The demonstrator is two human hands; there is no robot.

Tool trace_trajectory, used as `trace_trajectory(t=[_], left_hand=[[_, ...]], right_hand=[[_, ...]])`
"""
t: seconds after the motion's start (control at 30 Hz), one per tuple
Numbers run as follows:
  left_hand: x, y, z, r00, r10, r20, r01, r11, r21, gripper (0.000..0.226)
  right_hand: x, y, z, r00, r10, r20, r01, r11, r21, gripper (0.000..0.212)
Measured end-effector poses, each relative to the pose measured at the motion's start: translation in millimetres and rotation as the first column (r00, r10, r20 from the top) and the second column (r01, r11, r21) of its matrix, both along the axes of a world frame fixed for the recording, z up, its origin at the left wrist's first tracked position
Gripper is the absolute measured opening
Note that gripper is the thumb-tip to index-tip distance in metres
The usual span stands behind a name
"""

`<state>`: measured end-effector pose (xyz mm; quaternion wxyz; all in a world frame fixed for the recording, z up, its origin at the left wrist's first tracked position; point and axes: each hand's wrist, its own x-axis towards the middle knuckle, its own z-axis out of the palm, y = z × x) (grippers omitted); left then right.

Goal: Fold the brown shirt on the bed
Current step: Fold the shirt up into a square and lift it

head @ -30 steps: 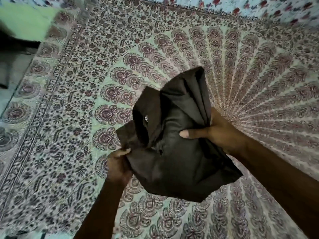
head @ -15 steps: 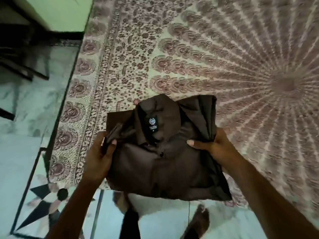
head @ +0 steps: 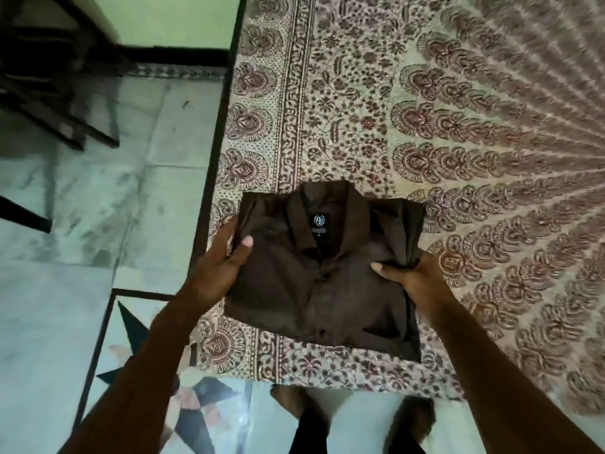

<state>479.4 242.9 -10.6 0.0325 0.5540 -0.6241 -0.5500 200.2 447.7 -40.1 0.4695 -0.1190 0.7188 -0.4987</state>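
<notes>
Brown shirt (head: 314, 290) has come down from mid-air and now lies flat on the bed (head: 458, 126), at its near-left corner, lower centre of frame.

Left hand (head: 222, 267) pinches the shirt's left edge, thumb on top; right hand (head: 412, 276) pinches the bunched layers at the right edge the same way. My read: the side grips keep the folded stack square while it's set down collar-up, label (head: 318, 221) showing. Fold looks basically done; letting go and a smoothing pass probably remain. Fingers of both hands are under the cloth, so can't tell their curl. Sleeves are out of sight. Label text unreadable, frame slightly blurred. Floor (head: 98, 224) at left; dark furniture legs (head: 49, 103) upper left are cut off; feet (head: 291, 401) partly hidden at the bottom edge.
</notes>
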Motion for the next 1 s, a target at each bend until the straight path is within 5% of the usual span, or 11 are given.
trace_trajectory(t=[0.1,0.17,0.33,0.53,0.63,0.8,0.87,0.93,1.0], left_hand=[[34.5,5.3,-20.9,0.99,-0.128,-0.062,0.135,0.984,0.117,0.099],[51.5,19.1,-20.8,0.989,-0.146,0.008,0.145,0.986,0.08,0.111],[59.6,57.1,-17.7,0.979,-0.045,0.2,0.07,0.99,-0.12,0.086],[54.8,64.0,-21.5,0.94,-0.056,0.337,0.1,0.988,-0.114,0.077],[39.2,57.9,-13.0,0.9,-0.06,0.432,0.159,0.968,-0.197,0.069],[-11.9,27.5,-4.7,0.96,0.007,0.282,0.143,0.85,-0.507,0.059],[-34.5,5.2,-8.6,0.962,-0.001,0.274,0.151,0.836,-0.528,0.053],[-52.8,-15.7,-13.1,0.936,-0.041,0.349,0.221,0.841,-0.494,0.048],[-67.3,-25.1,-14.1,0.913,-0.071,0.402,0.249,0.878,-0.41,0.04]], right_hand=[[4.1,17.2,-1.9,0.996,0.051,-0.074,-0.042,0.991,0.129,0.042],[5.1,36.9,5.5,0.996,0.07,-0.047,-0.061,0.982,0.177,0.063],[14.2,82.7,7.8,0.985,0.174,-0.015,-0.164,0.951,0.264,0.122],[15.6,84.6,1.2,0.976,0.162,-0.146,-0.095,0.918,0.385,0.096],[21.5,72.7,12.4,0.927,0.174,-0.334,0.006,0.879,0.476,0.075],[4.2,26.3,12.3,0.702,0.174,-0.691,0.051,0.955,0.293,0.037],[-12.0,-9.0,12.6,0.708,0.16,-0.688,0.052,0.96,0.277,0.042],[-28.7,-39.4,7.3,0.726,0.308,-0.615,-0.042,0.912,0.407,0.06],[-38.5,-53.8,0.1,0.745,0.391,-0.541,-0.126,0.878,0.462,0.055]])
